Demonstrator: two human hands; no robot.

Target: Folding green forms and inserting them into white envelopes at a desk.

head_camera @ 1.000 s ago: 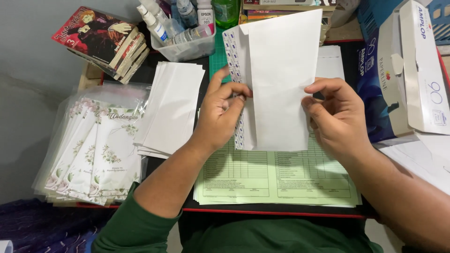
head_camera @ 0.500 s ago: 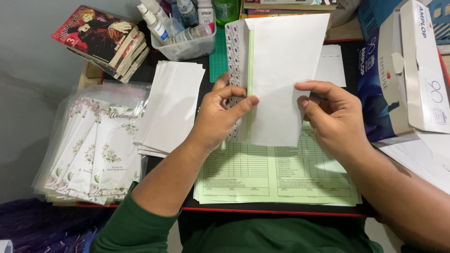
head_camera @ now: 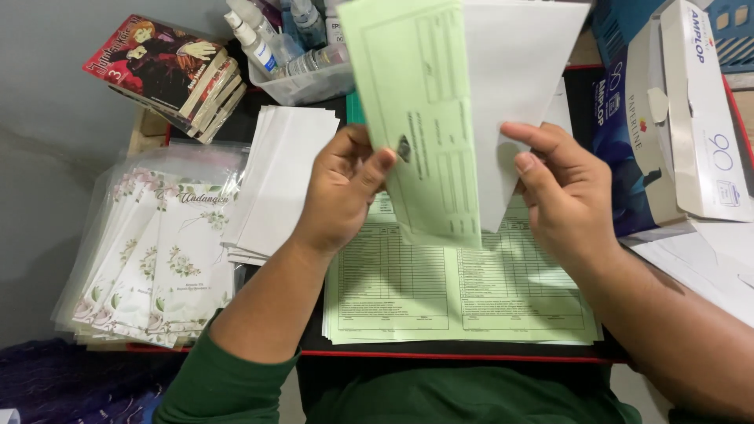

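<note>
Since the earlier frame, both hands have risen toward 12 o'clock and the held paper has turned: a folded green form (head_camera: 412, 118) now faces the camera where only white paper showed before. Left hand (head_camera: 342, 188): closed on the left edge of the green form, thumb pressed on its front face and fingers behind. Right hand (head_camera: 561, 188): closed on a white envelope (head_camera: 522, 94), which lies just behind and to the 3 o'clock side of the form; thumb on the near face, remaining fingers hidden behind the paper. The two hands stand apart, one at each side of the paired sheets, which are held tilted above the tabletop (head_camera: 471, 355) and overlap; whether the form sits inside the envelope cannot be told.

Beneath the hands, at 6 o'clock, lies a flat stack of green printed forms (head_camera: 440, 302), squared against the red front edge of the tabletop. At 9 o'clock of the left hand rests a fanned pile of white envelopes (head_camera: 279, 177); further toward 9 o'clock, a sheaf of floral cards in clear sleeves (head_camera: 157, 251) spreads over the edge. At 10 o'clock, a stack of comic books (head_camera: 169, 74) sits tilted. At 11 o'clock, a clear plastic tray (head_camera: 302, 78) holds small bottles (head_camera: 251, 35). At 2 to 3 o'clock of the right hand stands an opened blue and white envelope box (head_camera: 675, 118), flap raised, with loose white sheets (head_camera: 707, 263) just below it. Green sleeves cover the person's upper arms at the lower margin.
</note>
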